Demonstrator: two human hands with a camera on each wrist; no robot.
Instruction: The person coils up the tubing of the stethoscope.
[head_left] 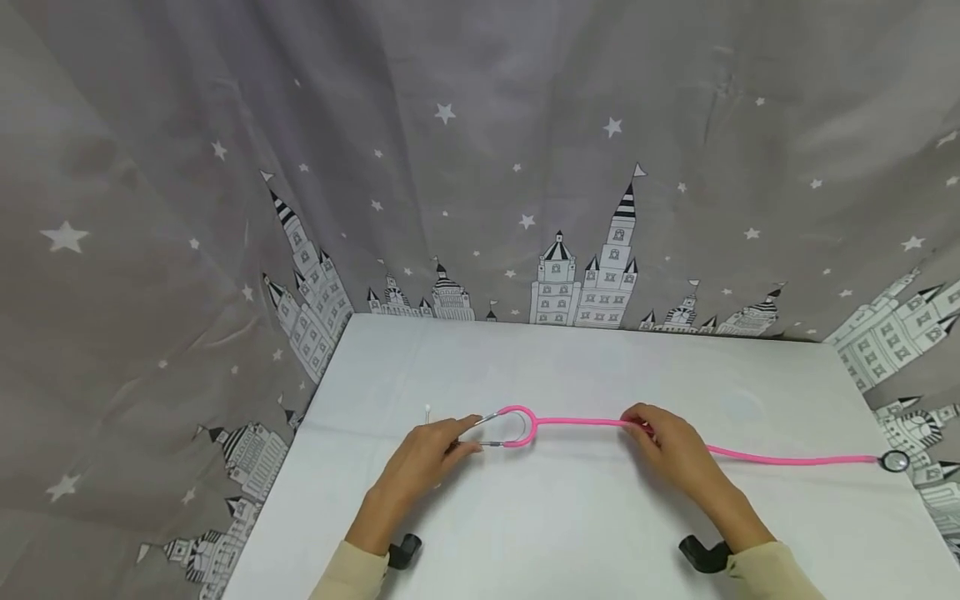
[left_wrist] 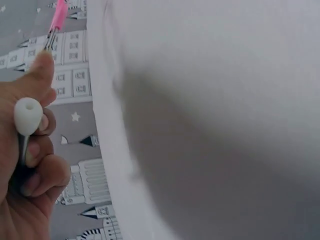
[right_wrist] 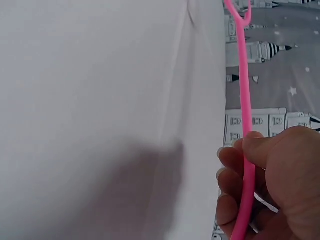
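Note:
A pink stethoscope [head_left: 577, 422] stretches sideways over the white table, its forked end to the left. My left hand [head_left: 429, 454] grips the metal ear tubes near the fork. In the left wrist view a white eartip [left_wrist: 28, 116] pokes out beside the curled fingers of that hand. My right hand [head_left: 671, 446] pinches the pink tube about midway; the right wrist view shows thumb and fingers around the tubing [right_wrist: 245, 90]. From there the tube runs right to the round, dark-rimmed chest piece [head_left: 894, 461] near the table's right edge.
The white tabletop [head_left: 562, 517] carries shadows of both hands. Grey curtain [head_left: 487, 167] with printed stars and castles closes off the back and both sides. A black wrist mount [head_left: 405, 552] shows at the left sleeve, and another black mount [head_left: 705, 556] at the right.

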